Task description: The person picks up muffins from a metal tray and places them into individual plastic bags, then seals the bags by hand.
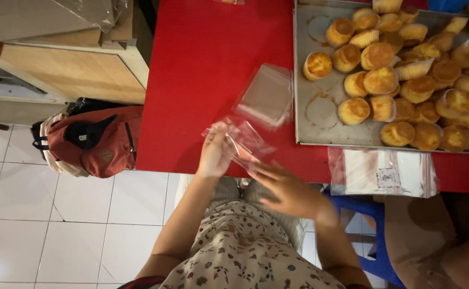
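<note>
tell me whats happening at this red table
A person seated at the red table handles a small clear plastic bag with both hands: the left hand grips its edge, and the right hand is at its lower corner, blurred. Another clear bag lies just beyond. A metal tray of golden muffins sits to the right, with a stack of packaged bags below it. A red backpack rests on the tiled floor.

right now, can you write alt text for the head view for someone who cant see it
Seen from above, a seated person's left hand and right hand handle a clear plastic bag at the edge of a red table. A metal tray of muffins sits to the right; a red backpack lies on the floor.
</note>
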